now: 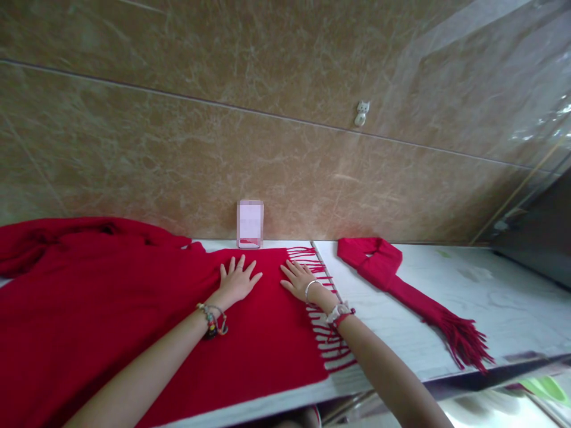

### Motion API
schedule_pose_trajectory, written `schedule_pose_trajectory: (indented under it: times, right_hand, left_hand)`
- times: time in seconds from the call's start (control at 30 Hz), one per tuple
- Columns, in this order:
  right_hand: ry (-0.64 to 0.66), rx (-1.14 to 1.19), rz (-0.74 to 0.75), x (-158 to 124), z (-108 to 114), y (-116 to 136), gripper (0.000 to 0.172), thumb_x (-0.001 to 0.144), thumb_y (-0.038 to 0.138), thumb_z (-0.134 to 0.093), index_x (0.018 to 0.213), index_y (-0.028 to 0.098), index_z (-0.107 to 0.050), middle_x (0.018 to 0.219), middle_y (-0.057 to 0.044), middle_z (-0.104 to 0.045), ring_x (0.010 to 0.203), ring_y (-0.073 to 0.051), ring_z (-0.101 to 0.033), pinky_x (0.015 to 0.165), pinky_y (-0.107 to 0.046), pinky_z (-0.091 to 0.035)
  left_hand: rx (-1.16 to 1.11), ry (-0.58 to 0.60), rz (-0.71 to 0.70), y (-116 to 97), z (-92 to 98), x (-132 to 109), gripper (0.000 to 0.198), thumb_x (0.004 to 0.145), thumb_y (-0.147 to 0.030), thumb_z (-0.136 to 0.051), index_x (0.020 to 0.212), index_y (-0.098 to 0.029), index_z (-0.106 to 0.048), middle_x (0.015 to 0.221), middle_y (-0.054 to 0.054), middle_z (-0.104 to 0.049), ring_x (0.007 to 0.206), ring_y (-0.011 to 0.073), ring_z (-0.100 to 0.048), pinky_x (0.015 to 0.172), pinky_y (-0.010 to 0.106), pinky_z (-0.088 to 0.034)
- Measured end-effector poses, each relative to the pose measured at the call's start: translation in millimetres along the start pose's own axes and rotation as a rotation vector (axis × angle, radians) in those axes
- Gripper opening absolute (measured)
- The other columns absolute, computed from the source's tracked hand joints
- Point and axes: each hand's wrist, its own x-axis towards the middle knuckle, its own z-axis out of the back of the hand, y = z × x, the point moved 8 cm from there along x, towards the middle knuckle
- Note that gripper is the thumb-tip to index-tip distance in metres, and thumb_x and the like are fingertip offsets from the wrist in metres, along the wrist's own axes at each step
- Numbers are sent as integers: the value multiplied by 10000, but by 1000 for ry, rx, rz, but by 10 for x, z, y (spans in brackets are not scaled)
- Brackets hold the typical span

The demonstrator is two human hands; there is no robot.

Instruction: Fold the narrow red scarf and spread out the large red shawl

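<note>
A wide red scarf point(267, 345) lies spread over the white tabletop, its right end flat and edged with a row of tassels point(328, 333). Toward the left the cloth is bunched in loose folds. My left hand point(235, 282) rests flat on the scarf near its far edge, fingers spread. Close to the tasselled end, my right hand point(300, 279) also lies flat on the cloth with its fingers apart. Neither hand grips anything. To the right, a second red scarf point(383, 267) lies folded narrow and looped over, its tassels gathered at the near end.
A phone-like device point(250, 223) with a blurred screen leans against the brown marble-patterned wall point(178, 148). A small white cat-shaped hook point(361, 113) is fixed to the wall. The white tabletop point(446, 267) has a seam near the tassels. Something green point(546, 387) sits below at lower right.
</note>
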Motion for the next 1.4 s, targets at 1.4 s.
schedule_pose_trajectory:
  times: [1.4]
  right_hand:
    - [88,107,38,-51,88,502,548,898,465,-274,1378,201,-295,1457,-82,-221,1333,-240,-182,1062,-463,-175]
  left_hand:
    - [149,-59,-123,547,127,-236,511,895,-453,-253,1366,-261,-309,1446,75,-260,1333,303,-156,1032,527,-146]
